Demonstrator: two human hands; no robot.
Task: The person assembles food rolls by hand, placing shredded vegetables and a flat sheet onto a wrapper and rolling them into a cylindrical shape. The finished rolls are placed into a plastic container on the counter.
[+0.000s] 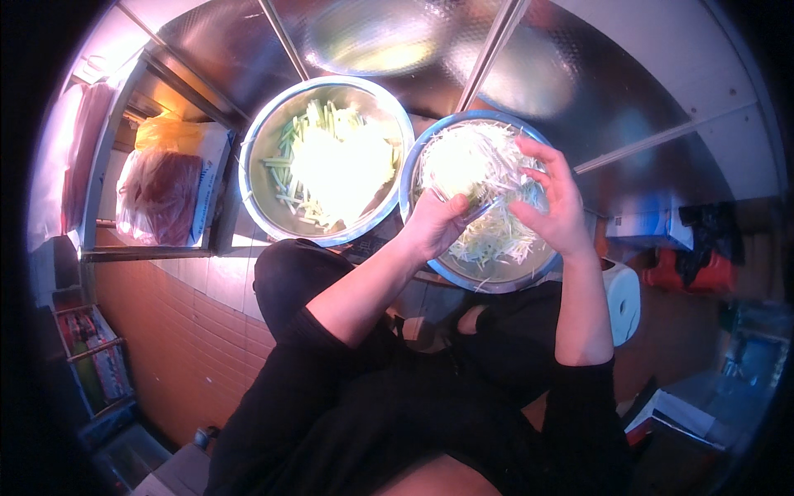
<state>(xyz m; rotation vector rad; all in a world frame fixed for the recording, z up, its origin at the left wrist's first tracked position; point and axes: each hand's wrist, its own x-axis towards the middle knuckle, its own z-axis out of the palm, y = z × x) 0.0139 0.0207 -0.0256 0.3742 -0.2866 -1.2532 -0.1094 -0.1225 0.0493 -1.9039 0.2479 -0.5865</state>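
Note:
My left hand (436,225) is closed over the near left part of a metal bowl (475,285) filled with pale, finely shredded vegetable (492,240). Its thumb presses on something small and dark green that I cannot make out. Over the right side of the same bowl is my right hand (556,198), its fingers curved and spread apart, with nothing visible between them. A second metal bowl (255,194) stands to the left, holding light green cut vegetable stalks (327,124); strong glare washes out the middle of this pile.
Shiny metal panels (372,41) rise behind the bowls. At the left, a shelf box holds a plastic-wrapped bundle (161,194). A toilet roll (622,306) stands right of my leg, near a blue-and-white box (649,229) and a red container (703,273). Cardboard (182,331) covers the floor.

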